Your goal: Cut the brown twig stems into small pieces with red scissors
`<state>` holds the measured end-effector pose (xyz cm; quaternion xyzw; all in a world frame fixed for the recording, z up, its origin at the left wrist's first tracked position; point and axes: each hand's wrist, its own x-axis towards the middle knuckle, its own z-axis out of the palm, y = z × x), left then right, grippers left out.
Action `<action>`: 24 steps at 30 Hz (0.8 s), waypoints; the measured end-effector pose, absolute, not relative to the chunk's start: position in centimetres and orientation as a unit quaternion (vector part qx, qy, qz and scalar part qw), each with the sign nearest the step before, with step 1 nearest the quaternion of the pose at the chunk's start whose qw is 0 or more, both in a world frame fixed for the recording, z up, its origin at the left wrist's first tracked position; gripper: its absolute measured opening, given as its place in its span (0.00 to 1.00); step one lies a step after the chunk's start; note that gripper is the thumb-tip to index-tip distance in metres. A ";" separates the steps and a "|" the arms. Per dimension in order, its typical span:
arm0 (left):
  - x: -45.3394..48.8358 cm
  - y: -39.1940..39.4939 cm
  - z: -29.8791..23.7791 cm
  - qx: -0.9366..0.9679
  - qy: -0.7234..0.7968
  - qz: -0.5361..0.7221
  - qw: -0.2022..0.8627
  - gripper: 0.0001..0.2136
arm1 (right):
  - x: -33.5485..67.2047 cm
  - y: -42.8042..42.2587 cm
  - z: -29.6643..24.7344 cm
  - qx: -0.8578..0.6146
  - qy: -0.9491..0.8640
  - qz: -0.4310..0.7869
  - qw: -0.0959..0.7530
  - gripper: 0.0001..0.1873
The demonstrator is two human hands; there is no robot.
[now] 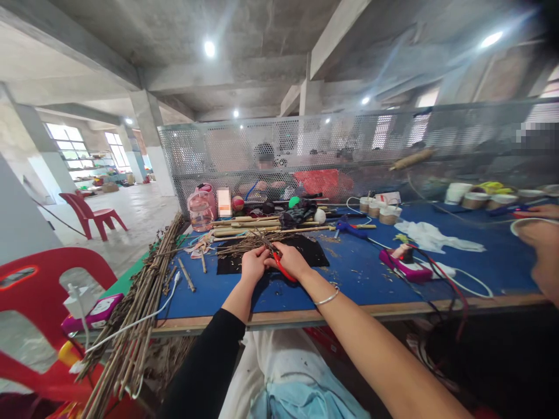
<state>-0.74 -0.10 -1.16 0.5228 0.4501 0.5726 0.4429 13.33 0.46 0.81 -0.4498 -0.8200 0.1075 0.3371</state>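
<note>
My right hand (292, 261) is closed around a pair of red-handled cutters (285, 269), whose jaws point away from me among the twigs. Close beside it, my left hand (254, 263) has its fingers pinched together at thin brown twigs (238, 248); the exact piece in its grip is partly hidden. Both hands are over a black mat (317, 251) on the blue tabletop (349, 291). Loose twigs lie spread across the mat, just beyond my fingers.
Long sticks (144, 302) are heaped at the table's left edge. Behind the mat lie pale rods (248, 222). A blue glue gun (351, 229) and a purple power strip (404, 267) with cables sit to the right. Another person's arm (545, 250) reaches in at far right.
</note>
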 end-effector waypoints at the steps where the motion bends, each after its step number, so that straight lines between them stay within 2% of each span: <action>1: -0.7 -0.1 -1.1 0.519 0.451 0.574 0.444 0.17 | 13.3 0.4 0.8 -0.457 -0.817 0.109 0.334 0.25; 14: -0.7 0.2 -1.0 0.502 0.449 0.593 0.441 0.14 | 13.2 0.1 1.2 -0.472 -0.820 0.085 0.313 0.25; 24: -0.7 -0.1 -0.7 0.547 0.425 0.585 0.422 0.11 | 13.1 1.1 0.2 -0.404 -0.845 0.029 0.349 0.36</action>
